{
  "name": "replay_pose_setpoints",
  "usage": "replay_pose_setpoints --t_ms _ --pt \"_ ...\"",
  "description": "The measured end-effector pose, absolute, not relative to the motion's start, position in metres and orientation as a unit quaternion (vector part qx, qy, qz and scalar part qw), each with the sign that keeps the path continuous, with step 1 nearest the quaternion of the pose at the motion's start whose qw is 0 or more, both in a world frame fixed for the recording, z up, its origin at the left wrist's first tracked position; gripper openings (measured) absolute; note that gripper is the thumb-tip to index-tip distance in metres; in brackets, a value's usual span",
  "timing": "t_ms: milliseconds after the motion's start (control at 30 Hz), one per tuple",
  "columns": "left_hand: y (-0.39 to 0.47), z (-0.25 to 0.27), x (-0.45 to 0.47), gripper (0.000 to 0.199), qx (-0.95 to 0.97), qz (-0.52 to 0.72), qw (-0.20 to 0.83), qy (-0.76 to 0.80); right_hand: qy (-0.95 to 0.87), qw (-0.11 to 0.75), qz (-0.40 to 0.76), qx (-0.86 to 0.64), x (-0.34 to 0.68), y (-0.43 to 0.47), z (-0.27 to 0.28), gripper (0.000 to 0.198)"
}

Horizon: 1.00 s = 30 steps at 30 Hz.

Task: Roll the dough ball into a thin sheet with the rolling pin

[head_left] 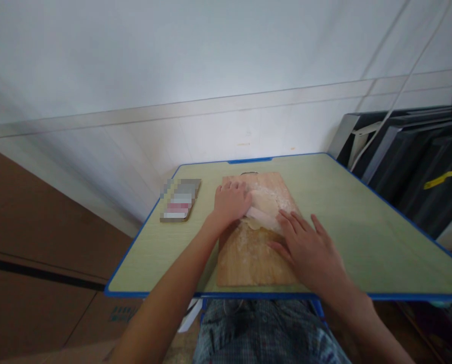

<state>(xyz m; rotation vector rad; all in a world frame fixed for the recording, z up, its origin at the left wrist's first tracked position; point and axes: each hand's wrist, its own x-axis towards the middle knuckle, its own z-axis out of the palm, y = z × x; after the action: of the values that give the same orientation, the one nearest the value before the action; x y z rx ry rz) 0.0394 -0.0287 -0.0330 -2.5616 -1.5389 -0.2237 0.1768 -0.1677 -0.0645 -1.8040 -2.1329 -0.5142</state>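
A thin, pale sheet of dough (266,201) lies on a floured wooden cutting board (249,263). Across the dough runs a whitish rolling pin (262,218), its two ends hidden beneath my hands. My left hand (231,202) is over the left end, fingers bent and closed around it. On the right end rests my right hand (305,242), its fingers stretched out and spread, with the thumb apart on the near side. The near edge of the dough shows below the pin, uneven and slightly ruffled.
The board lies on a pale green table (355,242) with a blue rim. A phone-like, pixelated object (180,201) lies to the left. A white wall (226,136) stands behind; dark flat panels (411,156) lean at right, brown cartons (51,217) at left.
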Motion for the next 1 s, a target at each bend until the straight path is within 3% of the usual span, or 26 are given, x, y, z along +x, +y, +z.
replay_pose_setpoints --t_ms 367,767,1000 --pt "-0.011 -0.031 0.059 0.039 -0.86 -0.051 0.05 -0.506 -0.78 0.14 -0.156 -0.589 0.209 -0.15 -0.059 0.033" --pt "-0.046 -0.032 0.025 0.041 -0.884 -0.067 0.1 -0.452 -0.75 0.197 -0.195 -0.6 0.186 -0.171 -0.065 0.036" --pt "-0.008 -0.03 0.051 0.041 -0.88 -0.021 0.045 -0.472 -0.764 0.146 -0.16 -0.608 0.208 -0.147 -0.061 0.04"
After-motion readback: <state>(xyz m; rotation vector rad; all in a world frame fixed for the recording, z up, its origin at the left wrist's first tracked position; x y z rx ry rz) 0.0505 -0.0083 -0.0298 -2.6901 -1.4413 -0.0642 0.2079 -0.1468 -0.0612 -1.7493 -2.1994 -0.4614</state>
